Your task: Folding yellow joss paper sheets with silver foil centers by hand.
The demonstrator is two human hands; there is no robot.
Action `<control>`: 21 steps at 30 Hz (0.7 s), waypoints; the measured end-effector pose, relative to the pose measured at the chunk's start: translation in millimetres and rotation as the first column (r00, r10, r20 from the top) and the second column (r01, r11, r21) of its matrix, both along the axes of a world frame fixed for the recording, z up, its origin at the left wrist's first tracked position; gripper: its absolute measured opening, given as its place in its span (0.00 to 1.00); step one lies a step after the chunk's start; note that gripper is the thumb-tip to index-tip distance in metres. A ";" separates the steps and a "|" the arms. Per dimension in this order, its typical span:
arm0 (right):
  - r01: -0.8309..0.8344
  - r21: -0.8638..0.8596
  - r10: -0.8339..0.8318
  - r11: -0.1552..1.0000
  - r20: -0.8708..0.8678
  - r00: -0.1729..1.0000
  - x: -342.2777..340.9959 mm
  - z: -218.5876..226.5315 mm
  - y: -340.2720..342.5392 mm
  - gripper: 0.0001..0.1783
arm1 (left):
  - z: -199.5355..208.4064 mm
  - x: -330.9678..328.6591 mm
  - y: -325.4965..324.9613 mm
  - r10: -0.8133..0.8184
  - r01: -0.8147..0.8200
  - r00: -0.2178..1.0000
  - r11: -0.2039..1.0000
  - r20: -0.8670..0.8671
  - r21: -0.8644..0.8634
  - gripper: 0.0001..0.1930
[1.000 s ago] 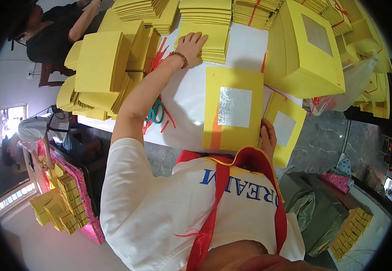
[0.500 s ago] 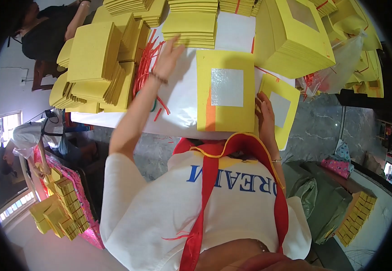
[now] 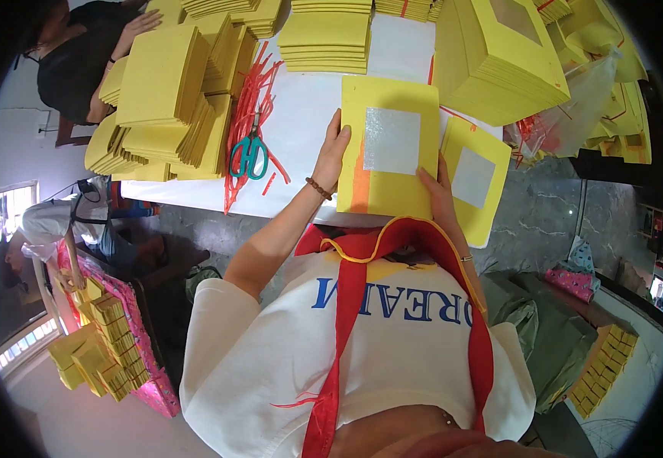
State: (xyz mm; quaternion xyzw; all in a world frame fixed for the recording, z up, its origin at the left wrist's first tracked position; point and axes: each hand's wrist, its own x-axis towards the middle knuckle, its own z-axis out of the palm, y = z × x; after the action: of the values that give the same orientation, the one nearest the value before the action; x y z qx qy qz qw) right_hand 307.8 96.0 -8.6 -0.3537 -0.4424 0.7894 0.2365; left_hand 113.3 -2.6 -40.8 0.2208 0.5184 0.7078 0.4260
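Note:
Between my two hands is a stack of yellow joss paper (image 3: pixel 353 137) with a shiny silver square and an orange strip on its face. My left hand (image 3: pixel 333 154) holds its left edge. At the lower right edge, my right hand (image 3: pixel 438 195) grips it with the thumb on the front and the fingers behind. Close beside my right hand lies another yellow sheet (image 3: pixel 492 177) with a silver square. To the left of my left hand, teal-handled scissors (image 3: pixel 249 156) rest on a heap of red ties (image 3: pixel 259 91).
Tall stacks of yellow paper (image 3: pixel 156 80) stand at the left of the white table (image 3: pixel 301 99). A thick block of it (image 3: pixel 492 69) stands at the right, near a clear plastic bag (image 3: pixel 575 118). One person (image 3: pixel 72 61) is at the far left, another (image 3: pixel 64 221) below.
My left hand has come back from near the far stack and the red ties to the joss paper's left edge. The scissors, formerly mostly behind my arm, now show. My right thumb is now on the front.

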 end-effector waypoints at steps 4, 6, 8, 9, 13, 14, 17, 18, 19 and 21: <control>-0.005 -0.019 0.006 1.000 0.014 1.000 -1.6 3.9 -0.6 0.35 | 6.2 -0.4 0.2 0.004 -0.004 1.000 1.000 0.029 -0.019 0.32; -0.011 -0.020 0.011 1.000 0.009 1.000 -0.3 5.1 0.8 0.35 | 8.5 -0.3 0.5 0.009 -0.008 0.999 1.000 0.051 -0.024 0.31; -0.019 -0.019 0.019 1.000 0.003 1.000 2.8 1.8 2.0 0.35 | 7.0 -3.2 0.6 0.017 -0.015 0.997 1.000 0.071 -0.026 0.31; 0.029 0.063 -0.027 0.998 -0.038 0.999 6.1 -4.8 3.1 0.34 | 5.3 -6.8 -0.1 0.003 -0.002 0.999 0.999 0.048 -0.034 0.30; -0.154 0.808 -0.023 0.569 0.203 0.979 26.7 1.4 16.1 0.25 | 23.1 -12.2 -15.4 0.084 -0.149 0.962 0.959 -0.261 -0.242 0.25; -0.155 0.805 -0.023 0.573 0.205 0.979 26.6 10.6 16.6 0.25 | 32.2 -12.4 -22.9 0.081 -0.148 0.962 0.958 -0.260 -0.247 0.25; -0.395 0.896 0.013 0.201 0.401 0.916 27.1 33.6 13.7 0.18 | 60.8 -2.0 -47.5 0.044 -0.188 0.615 0.978 -0.788 -0.092 0.16; -0.429 0.884 0.049 0.185 0.428 0.903 23.7 32.4 12.9 0.16 | 67.5 3.9 -54.2 0.022 -0.171 0.625 0.979 -0.780 -0.110 0.16; -0.462 0.871 0.085 0.169 0.454 0.887 22.4 29.6 10.8 0.14 | 73.7 8.8 -61.1 -0.031 -0.053 0.454 0.997 -0.891 -0.061 0.17; -0.419 0.868 0.097 0.267 0.409 0.908 17.8 23.1 10.4 0.13 | 91.1 17.5 -66.9 -0.115 0.159 0.171 0.983 -0.979 -0.088 0.18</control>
State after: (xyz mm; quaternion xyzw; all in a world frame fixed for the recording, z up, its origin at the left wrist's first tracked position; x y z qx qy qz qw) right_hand 325.6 106.3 14.6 -0.1761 -0.8976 0.3511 0.2003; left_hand 130.8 -69.5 50.2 0.6740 0.6362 0.3715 0.0549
